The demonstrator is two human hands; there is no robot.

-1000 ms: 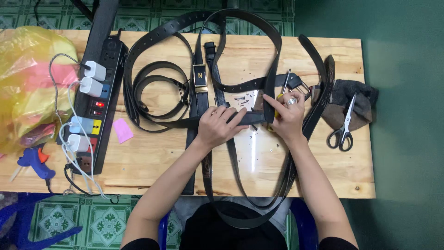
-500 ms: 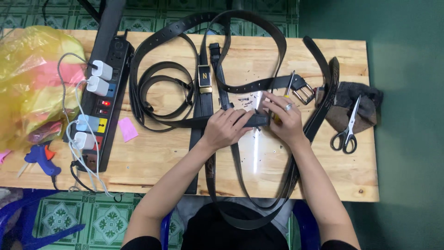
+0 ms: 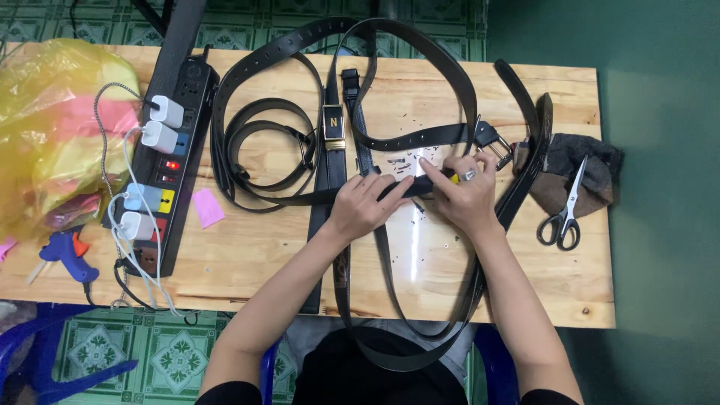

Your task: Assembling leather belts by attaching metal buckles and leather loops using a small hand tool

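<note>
Several black leather belts (image 3: 390,45) lie looped across a wooden table (image 3: 247,255). My left hand (image 3: 364,204) presses flat on one black belt strap (image 3: 409,186) near the table's middle. My right hand (image 3: 465,195), with a ring on one finger, pinches the same strap just to the right, and a small yellow object shows under its fingers. Small dark scraps and a clear plastic sheet (image 3: 420,255) lie under and below the hands. A belt with a gold-and-black buckle (image 3: 333,127) runs down between my arms.
Scissors (image 3: 566,210) rest on a dark cloth (image 3: 592,169) at the right edge. A black power strip (image 3: 169,150) with white chargers lies at the left, beside a yellow plastic bag (image 3: 52,127). A pink note (image 3: 208,207) and a blue glue gun (image 3: 66,251) sit near the left front.
Both hands stay on the strap; the right hand's fingers have shifted slightly along it. The head view has drifted a little.
</note>
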